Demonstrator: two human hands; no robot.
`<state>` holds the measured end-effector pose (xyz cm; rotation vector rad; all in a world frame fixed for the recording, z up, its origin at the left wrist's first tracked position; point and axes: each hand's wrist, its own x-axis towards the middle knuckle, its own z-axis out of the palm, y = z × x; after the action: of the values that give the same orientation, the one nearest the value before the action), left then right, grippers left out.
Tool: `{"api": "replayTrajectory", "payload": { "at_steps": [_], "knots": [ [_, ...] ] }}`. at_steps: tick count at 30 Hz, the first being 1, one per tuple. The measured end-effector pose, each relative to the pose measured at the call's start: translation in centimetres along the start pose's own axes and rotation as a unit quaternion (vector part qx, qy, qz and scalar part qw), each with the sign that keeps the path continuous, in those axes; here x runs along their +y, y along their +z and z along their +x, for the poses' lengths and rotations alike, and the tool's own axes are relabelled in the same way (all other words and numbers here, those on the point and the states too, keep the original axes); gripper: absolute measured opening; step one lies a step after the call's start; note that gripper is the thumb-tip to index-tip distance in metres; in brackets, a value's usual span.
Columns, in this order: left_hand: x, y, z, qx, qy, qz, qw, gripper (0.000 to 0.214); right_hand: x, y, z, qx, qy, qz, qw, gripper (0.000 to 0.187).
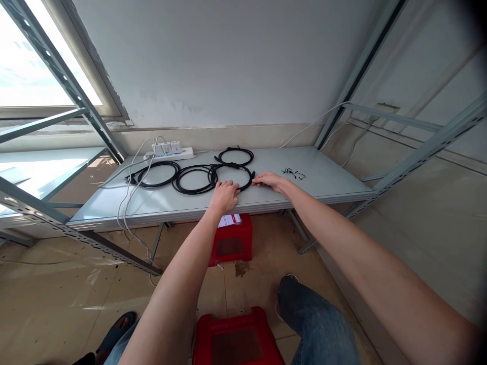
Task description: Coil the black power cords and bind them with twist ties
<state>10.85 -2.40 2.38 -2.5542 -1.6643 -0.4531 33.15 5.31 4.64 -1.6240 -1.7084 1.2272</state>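
- The front-right coil of black cable lies on the bench, near its front edge, between and just beyond the two hands.
- The left hand is at the front of this coil, its fingers curled down over the strands; how firmly they grip is hidden.
- The right hand comes in from the right, thumb and fingers drawn together beside the coil's dark cable end; I cannot tell whether they pinch it or something small.
- The work in hand looks like handling the coil at its front right side. The left hand does best to press the strands together there, as loose loops would likely spring apart.
- A light pinch suits the right hand, enough to steer the end without pulling the ring out of round.
- The middle coil overlaps on the left and the rear coil meets the far side, so small, level movements should avoid dragging either along.
- The left coil, crossed by white cords, is best left undisturbed.
- A scatter of short black ties lies beyond the right wrist, where a low forearm could brush it.
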Motion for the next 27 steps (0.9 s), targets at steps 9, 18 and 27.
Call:
{"api": "replayTrajectory", "payload": {
  "at_steps": [9,18,27],
  "knots": [
    [0.2,-0.2,-0.1,-0.004,-0.002,0.002,1.0,0.026,0.6,0.7,-0.3,0.023,-0.015,0.002,1.0,0.027],
    [-0.1,0.2,-0.1,0.005,0.003,-0.003,1.0,0.027,2.9,3.8,-1.3,0.234,-0.187,-0.214,0.93,0.013],
    [0.0,-0.1,-0.1,0.009,0.003,0.005,1.0,0.025,1.9,5.2,-2.7,0.266,-0.221,-0.374,0.861,0.021]
  ]
}}
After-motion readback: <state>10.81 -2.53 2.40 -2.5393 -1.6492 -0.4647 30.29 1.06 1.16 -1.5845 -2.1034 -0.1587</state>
